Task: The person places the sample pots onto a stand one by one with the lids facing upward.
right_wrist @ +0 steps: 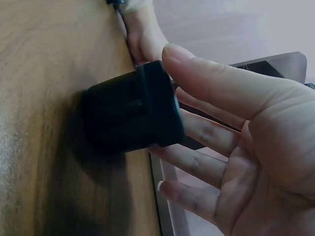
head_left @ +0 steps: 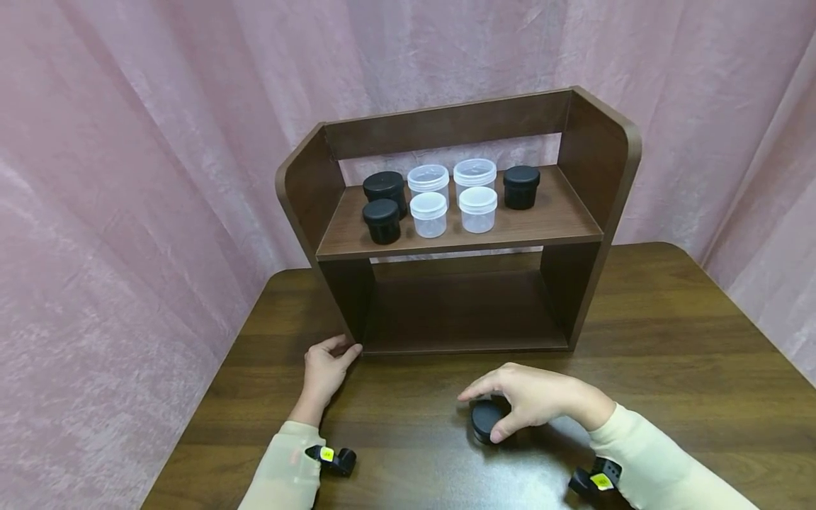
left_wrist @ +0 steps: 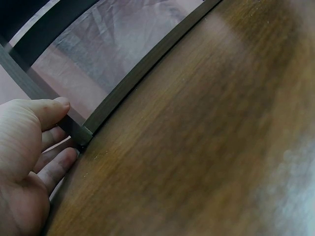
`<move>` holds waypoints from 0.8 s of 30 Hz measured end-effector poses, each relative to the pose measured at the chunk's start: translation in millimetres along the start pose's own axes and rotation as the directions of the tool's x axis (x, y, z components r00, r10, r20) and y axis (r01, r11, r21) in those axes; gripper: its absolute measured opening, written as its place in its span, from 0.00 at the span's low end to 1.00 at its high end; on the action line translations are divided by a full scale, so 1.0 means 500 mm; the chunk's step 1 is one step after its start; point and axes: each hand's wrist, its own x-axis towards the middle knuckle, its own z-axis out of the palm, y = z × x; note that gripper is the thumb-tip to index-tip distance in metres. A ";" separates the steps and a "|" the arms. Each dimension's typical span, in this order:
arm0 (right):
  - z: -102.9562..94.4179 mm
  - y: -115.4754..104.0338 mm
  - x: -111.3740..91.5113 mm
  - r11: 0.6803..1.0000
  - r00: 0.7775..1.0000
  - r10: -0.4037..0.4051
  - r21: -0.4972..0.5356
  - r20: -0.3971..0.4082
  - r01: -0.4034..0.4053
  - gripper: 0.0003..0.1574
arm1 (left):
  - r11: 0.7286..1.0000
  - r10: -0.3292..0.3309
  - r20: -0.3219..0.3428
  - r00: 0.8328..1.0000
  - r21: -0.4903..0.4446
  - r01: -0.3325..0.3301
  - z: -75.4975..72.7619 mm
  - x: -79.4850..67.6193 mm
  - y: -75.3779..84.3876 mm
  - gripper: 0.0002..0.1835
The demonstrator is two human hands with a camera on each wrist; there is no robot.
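A brown two-tier wooden shelf [head_left: 459,244] stands on the table. My left hand [head_left: 325,368] holds its lower left front corner, thumb at the front edge and fingers by the outer side of the panel [left_wrist: 29,83]. At the right, a small black lidded jar [head_left: 486,419] stands upright on the tabletop. My right hand [head_left: 532,397] is around it from above, its thumb at the lid's edge. A gap shows between the index finger and the lid in the head view. In the right wrist view the black jar [right_wrist: 128,110] partly hides the fingers.
On the upper tier stand several jars: black lidded ones such as the right one [head_left: 520,190], and clear plastic ones with white lids [head_left: 478,209]. The lower tier [head_left: 459,312] is above the brown table [head_left: 688,340]. A pink curtain [head_left: 159,177] hangs behind.
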 end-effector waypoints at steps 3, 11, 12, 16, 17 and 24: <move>0.005 0.001 -0.002 0.999 1.000 0.016 0.032 0.013 -0.016 0.36 | 1.000 -0.011 0.008 1.000 -0.004 0.011 0.001 0.000 -0.001 0.16; 0.004 0.003 -0.005 0.996 0.998 0.056 0.068 0.020 -0.057 0.32 | 1.000 -0.006 0.011 1.000 -0.011 0.006 0.000 0.000 0.002 0.16; 0.003 0.003 -0.006 0.996 0.998 0.060 0.069 0.019 -0.061 0.31 | 1.000 -0.004 0.011 1.000 -0.012 0.004 0.000 0.000 0.002 0.16; 0.003 0.007 -0.005 0.994 0.997 0.077 0.079 0.010 -0.077 0.31 | 1.000 -0.008 0.011 1.000 -0.007 0.008 0.000 -0.001 0.003 0.16; 0.004 0.008 -0.005 0.994 0.997 0.079 0.079 0.005 -0.079 0.31 | 1.000 -0.010 0.012 1.000 -0.003 0.010 0.000 -0.001 0.003 0.16; 0.002 0.019 -0.001 0.996 0.997 0.075 0.060 -0.036 -0.073 0.30 | 1.000 -0.005 0.007 1.000 0.001 0.005 -0.001 0.000 0.004 0.15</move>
